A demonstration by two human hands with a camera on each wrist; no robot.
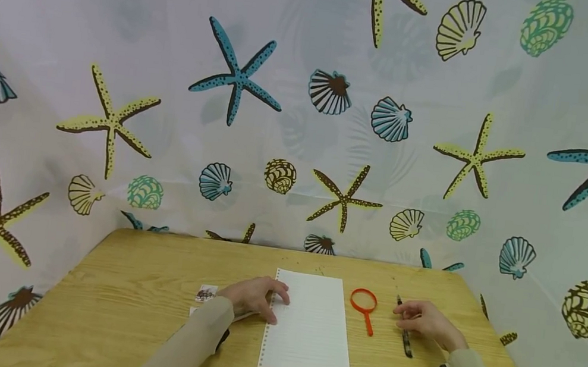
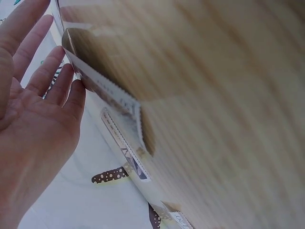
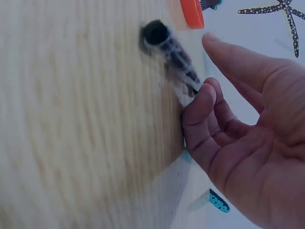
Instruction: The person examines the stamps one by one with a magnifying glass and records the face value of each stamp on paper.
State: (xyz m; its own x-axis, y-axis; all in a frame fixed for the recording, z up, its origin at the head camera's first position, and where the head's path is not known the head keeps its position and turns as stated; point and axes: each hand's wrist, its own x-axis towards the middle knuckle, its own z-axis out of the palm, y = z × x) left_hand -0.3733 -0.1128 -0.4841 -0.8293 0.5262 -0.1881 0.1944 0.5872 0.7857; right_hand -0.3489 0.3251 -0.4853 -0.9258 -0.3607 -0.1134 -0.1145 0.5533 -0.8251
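Observation:
A lined loose-leaf sheet (image 1: 311, 329) with punched holes down its left side lies mid-table. My left hand (image 1: 255, 296) is over its left edge, fingers spread and relaxed; the palm shows in the left wrist view. Close by that hand are stamps with perforated edges; one stamp (image 1: 206, 292) lies left of it, and another stamp (image 2: 107, 93) stands tilted near its fingertips. My right hand (image 1: 427, 322) reaches over a dark patterned pen (image 1: 406, 342) lying on the table. In the right wrist view, its thumb and fingers stand apart, with loosely bent fingertips right at the pen (image 3: 176, 55).
A red magnifying glass (image 1: 368, 320) lies between the sheet and the pen. The wooden table (image 1: 130, 310) meets a hanging cloth (image 1: 288, 135) printed with starfish and shells at its back and sides.

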